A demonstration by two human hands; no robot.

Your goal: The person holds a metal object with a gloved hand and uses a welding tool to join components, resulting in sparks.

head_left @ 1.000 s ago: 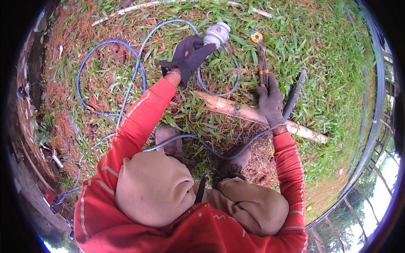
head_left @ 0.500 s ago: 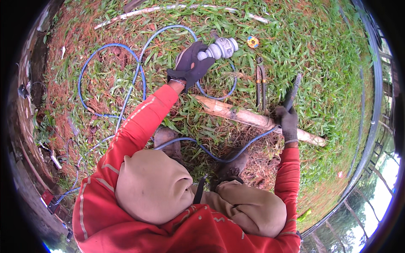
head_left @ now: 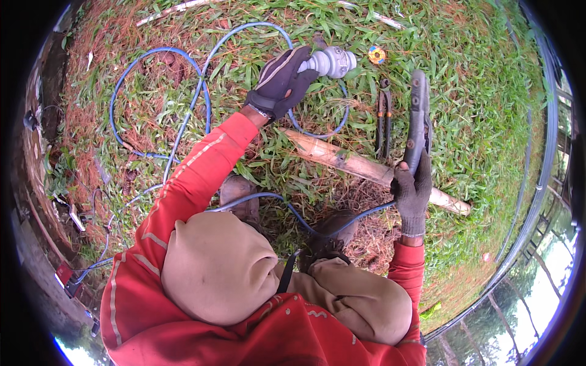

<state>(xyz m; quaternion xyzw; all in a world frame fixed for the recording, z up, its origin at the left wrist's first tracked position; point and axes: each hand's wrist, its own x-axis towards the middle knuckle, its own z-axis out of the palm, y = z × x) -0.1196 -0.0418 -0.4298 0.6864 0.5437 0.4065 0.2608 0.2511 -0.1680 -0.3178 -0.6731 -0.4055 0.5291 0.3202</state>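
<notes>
In its dark glove, my left hand point(head_left: 281, 82) is closed around the left end of a grey metal piece with stepped, rounded rings point(head_left: 332, 63), just above the grass. My right hand point(head_left: 412, 194), also gloved, grips the lower end of a long dark welding clamp point(head_left: 417, 113) that points away from me. From that hand a blue cable point(head_left: 293, 210) runs left across my boots. Under my right hand lies a peeled wooden pole point(head_left: 342, 160). Long-handled pliers point(head_left: 383, 119) with orange bands rest on the grass left of the clamp.
A small orange and blue disc point(head_left: 377, 55) lies beyond the pliers. Loops of blue cable point(head_left: 115, 104) spread over the grass at left. Thin pale sticks point(head_left: 174, 11) lie at the far side. A red box point(head_left: 64, 274) stands at the left edge, and dark pipes point(head_left: 545, 152) curve along the right.
The clamp has turned so its broad side shows, and its tip has swung up and left. My left hand and the grey metal piece have shifted slightly farther away.
</notes>
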